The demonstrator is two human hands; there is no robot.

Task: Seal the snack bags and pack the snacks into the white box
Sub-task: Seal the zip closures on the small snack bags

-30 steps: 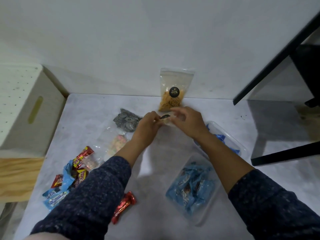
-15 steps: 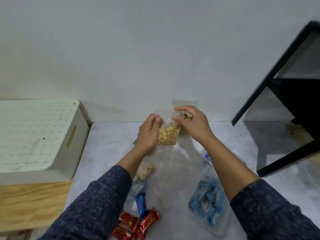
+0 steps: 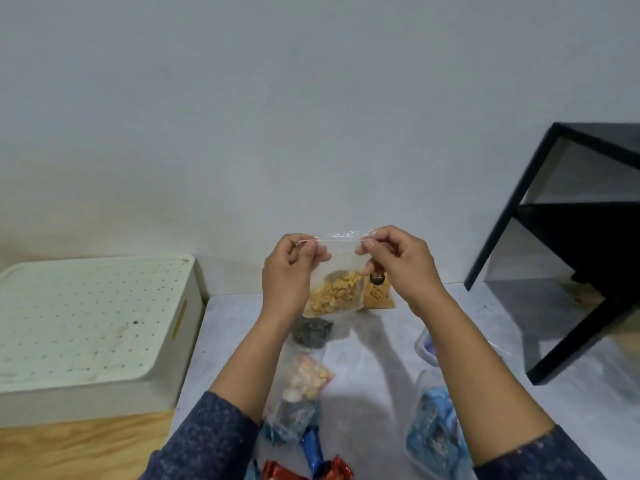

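Note:
A clear zip bag of yellow crackers (image 3: 337, 295) hangs upright in the air over the table. My left hand (image 3: 289, 271) pinches its top left corner and my right hand (image 3: 398, 263) pinches the top right corner, stretching the zip strip between them. Behind it another clear bag of orange snacks with a black round label (image 3: 378, 294) leans against the wall, partly hidden. The white box (image 3: 90, 327), with a perforated lid on top, stands at the left on a wooden surface.
On the grey table (image 3: 374, 375) lie a dark patterned packet (image 3: 311, 332), a clear bag of pastel sweets (image 3: 304, 377), blue and red wrapped candies (image 3: 311, 459) at the near edge and clear bags of blue-wrapped sweets (image 3: 433, 434). A black frame shelf (image 3: 571, 244) stands at right.
Both hands have lifted the cracker bag from the table up to eye level and moved to its top corners. The view has tilted upward, so the white box shows more fully.

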